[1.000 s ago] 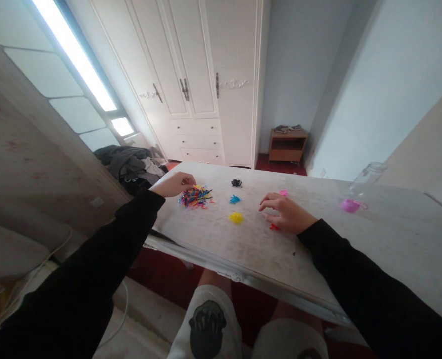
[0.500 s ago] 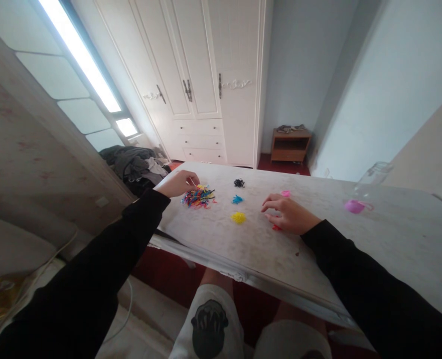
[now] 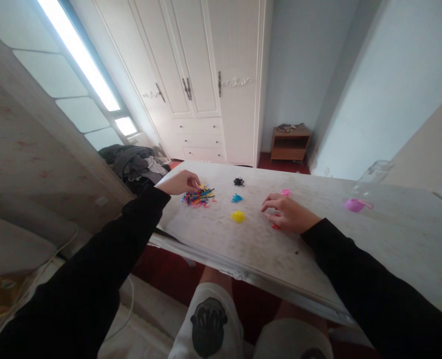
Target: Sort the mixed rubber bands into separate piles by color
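My left hand [image 3: 184, 182] is at a heap of mixed coloured thin pieces [image 3: 198, 197] that look like small rubber bands. Its thumb and fingertips are pinched together at the heap's far edge; what they hold is too small to make out. My right hand [image 3: 288, 213] rests over the table with loosely bent, parted fingers and nothing held. Beneath it a red pile [image 3: 276, 222] is partly hidden, and a pink pile [image 3: 285, 192] shows just behind. Between the hands lie a black pile [image 3: 238, 182], a blue pile [image 3: 237, 198] and a yellow pile [image 3: 238, 216].
On the right of the white table [image 3: 221, 239] stands a clear glass jar [image 3: 372, 177], with a pinkish-purple object [image 3: 355, 205] in front of it. Behind the table are a white wardrobe [image 3: 206, 60] and a small wooden cabinet [image 3: 290, 144]. Dark clothes [image 3: 131, 164] are heaped at left.
My left fingertips have dipped slightly into the mixed heap; a pale strip seen at them earlier no longer shows. My right hand has stayed in place.
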`<state>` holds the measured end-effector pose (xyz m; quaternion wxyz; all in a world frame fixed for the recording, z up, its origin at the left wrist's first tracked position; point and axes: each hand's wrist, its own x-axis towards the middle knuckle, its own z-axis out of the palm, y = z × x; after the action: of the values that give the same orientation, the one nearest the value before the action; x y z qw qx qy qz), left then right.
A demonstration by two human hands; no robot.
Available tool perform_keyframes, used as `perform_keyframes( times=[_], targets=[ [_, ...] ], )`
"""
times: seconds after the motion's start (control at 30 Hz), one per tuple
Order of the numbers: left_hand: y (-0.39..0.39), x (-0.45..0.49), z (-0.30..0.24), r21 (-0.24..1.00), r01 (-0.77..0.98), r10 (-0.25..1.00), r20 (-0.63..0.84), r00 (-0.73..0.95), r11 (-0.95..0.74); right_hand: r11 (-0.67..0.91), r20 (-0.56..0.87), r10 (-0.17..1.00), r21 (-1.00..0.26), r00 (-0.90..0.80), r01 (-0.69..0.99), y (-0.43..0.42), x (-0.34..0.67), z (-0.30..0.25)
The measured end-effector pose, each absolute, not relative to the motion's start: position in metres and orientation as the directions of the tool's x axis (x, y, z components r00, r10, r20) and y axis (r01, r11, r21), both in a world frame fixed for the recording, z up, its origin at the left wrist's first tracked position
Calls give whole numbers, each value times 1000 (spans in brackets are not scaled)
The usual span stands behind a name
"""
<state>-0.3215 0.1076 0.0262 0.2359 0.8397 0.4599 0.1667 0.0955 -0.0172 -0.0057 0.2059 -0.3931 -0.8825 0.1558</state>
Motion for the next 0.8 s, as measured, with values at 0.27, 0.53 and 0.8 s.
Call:
perform_keyframes(
  times=[0.27,0.53,0.8],
  targets=[
    [103,-322,43,595,679,876,94,473,-430,632,216,764,-442,-608,636,-17,95,-7],
    [98,-315,50,511,730,887,172,429,-453,649,249,753,-430,-609,627,-17,96,-7],
    [79,-270,54,691,529,845,235,480,-493,654,283,754,-413,-593,634,-19,95,-2]
  ],
)
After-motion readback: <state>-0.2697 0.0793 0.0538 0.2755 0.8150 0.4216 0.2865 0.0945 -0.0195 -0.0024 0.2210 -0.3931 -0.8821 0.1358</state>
